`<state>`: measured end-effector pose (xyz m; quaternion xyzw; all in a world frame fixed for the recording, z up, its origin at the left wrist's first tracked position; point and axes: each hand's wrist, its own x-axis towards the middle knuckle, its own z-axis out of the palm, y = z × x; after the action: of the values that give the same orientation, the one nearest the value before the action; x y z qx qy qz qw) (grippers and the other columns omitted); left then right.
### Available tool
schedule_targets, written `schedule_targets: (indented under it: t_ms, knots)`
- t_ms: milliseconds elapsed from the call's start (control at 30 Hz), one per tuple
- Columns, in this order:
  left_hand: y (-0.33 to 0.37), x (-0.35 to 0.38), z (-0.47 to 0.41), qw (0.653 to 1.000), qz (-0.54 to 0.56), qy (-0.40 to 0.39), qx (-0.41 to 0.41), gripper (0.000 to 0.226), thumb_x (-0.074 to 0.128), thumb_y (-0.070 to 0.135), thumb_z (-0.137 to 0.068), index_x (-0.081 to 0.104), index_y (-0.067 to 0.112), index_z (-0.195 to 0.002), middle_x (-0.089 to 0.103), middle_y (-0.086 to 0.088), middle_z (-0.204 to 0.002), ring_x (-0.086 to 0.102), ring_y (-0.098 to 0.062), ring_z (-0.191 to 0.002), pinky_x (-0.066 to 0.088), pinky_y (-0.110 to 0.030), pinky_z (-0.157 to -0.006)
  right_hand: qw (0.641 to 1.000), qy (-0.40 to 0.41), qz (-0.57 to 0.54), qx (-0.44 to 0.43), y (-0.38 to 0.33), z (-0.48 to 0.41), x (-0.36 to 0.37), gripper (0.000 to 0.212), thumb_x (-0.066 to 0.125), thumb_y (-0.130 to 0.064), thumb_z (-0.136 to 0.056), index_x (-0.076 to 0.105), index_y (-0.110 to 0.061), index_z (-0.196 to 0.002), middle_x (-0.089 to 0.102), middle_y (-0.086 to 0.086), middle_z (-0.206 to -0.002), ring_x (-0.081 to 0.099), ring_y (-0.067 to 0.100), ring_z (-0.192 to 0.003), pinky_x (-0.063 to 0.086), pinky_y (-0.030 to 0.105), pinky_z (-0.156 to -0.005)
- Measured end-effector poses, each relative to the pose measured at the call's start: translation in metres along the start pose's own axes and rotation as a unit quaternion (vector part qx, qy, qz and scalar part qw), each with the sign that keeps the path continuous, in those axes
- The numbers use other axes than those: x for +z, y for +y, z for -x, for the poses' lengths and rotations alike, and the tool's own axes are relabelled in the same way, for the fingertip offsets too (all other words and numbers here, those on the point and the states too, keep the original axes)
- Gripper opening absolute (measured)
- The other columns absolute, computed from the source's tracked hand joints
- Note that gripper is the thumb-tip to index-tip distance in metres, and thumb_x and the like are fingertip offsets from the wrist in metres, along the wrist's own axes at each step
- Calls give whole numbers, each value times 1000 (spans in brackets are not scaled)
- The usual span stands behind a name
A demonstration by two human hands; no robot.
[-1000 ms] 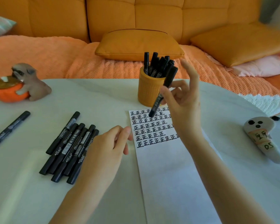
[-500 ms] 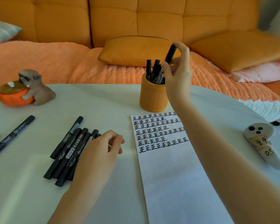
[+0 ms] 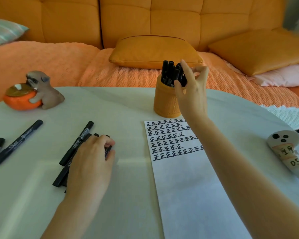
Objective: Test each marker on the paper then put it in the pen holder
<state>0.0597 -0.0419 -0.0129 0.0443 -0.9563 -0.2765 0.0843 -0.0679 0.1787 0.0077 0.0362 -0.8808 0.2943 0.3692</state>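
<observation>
The right hand [image 3: 192, 94] is up at the orange holder [image 3: 164, 104], with fingers spread wide and loose and the thumb in front of the black pens [image 3: 167, 71] that stand upright inside it. The left hand [image 3: 90, 157] lies over the row [image 3: 76, 144] of markers on the table [image 3: 119, 109], left of the paper [image 3: 183, 178]. Its fingers are curled and pinch one marker [image 3: 108, 150] against the thumb. The paper lies just in front of the holder, its upper part full of written signs. A dog figure [image 3: 45, 94] sits far left.
</observation>
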Motion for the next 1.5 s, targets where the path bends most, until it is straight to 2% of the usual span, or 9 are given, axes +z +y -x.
schedule_targets:
  t_ms: [167, 400, 733, 833, 933, 1067, 1200, 1400, 1500]
  knots:
    - [-4, 1, 0, 999, -27, -27, -12, 21, 64, 12, -84, 64, 13, -105, 63, -4, -102, 60, -26, -95, 48, -38, -79, 997, -6, -66, 27, -16, 42, -25, 23, 53, -14, -94, 60, -13, -116, 46, 5, -109, 50, 13, -73, 47, 29, -61]
    - [-7, 4, 3, 997, -56, -41, -25, 32, 65, 15, -84, 59, 12, -115, 58, -6, -114, 56, -27, -106, 44, -36, -83, 987, -73, -119, 84, -30, 113, -69, 19, 56, -5, -92, 66, -16, -105, 52, -6, -99, 53, 9, -80, 38, 11, -62]
    - [0, 15, 7, 998, -11, -59, -3, 24, 65, 17, -84, 56, 20, -106, 61, 5, -99, 60, -15, -92, 46, -27, -76, 963, -116, -179, 165, -34, 138, -70, 24, 56, -2, -91, 69, -22, -94, 61, -11, -91, 56, 8, -78, 39, 15, -59]
    - [6, 13, 5, 998, 35, -51, 23, 15, 66, 19, -83, 59, 23, -96, 62, 9, -91, 61, -10, -82, 48, -27, -72, 940, -163, -212, 211, -40, 139, -66, 21, 58, -11, -92, 67, -30, -92, 63, -15, -86, 55, 6, -70, 40, 17, -58]
    - [17, 10, 6, 987, 124, -61, 88, 15, 71, 18, -80, 62, 25, -89, 63, 13, -83, 60, -3, -74, 51, -25, -69, 899, -224, -266, 268, -48, 139, -62, 10, 62, -34, -89, 65, -34, -98, 65, -8, -75, 52, 4, -60, 44, 28, -63]
    - [29, 7, 13, 959, 190, -123, 172, 17, 72, 22, -78, 63, 31, -89, 65, 17, -86, 62, -2, -82, 49, -20, -72, 847, -273, -355, 288, -58, 137, -60, 31, 64, -45, -83, 65, -25, -107, 61, -7, -63, 52, 2, -55, 39, 20, -59]
    - [32, 10, 16, 954, 212, -124, 172, 15, 71, 34, -77, 59, 31, -86, 66, 18, -84, 63, -3, -81, 51, -25, -73, 846, -246, -385, 275, -63, 135, -61, 26, 57, -38, -81, 69, -15, -81, 52, -11, -51, 41, 6, -50, 35, 13, -51]
    - [24, 12, 15, 967, 163, -156, 120, 22, 53, 52, -80, 55, 31, -86, 64, 16, -80, 61, -4, -76, 50, -36, -74, 820, -168, -437, 329, -57, 129, -64, 37, 55, -38, -78, 69, -4, -83, 54, 4, -59, 41, 13, -50, 35, 14, -47]
    - [27, 12, 17, 967, 143, -175, 121, 33, 43, 56, -82, 53, 25, -79, 57, 10, -70, 53, -10, -68, 43, -27, -64, 824, -168, -435, 322, -55, 128, -66, 36, 53, -39, -79, 68, -6, -82, 53, 3, -57, 41, 14, -50, 35, 14, -47]
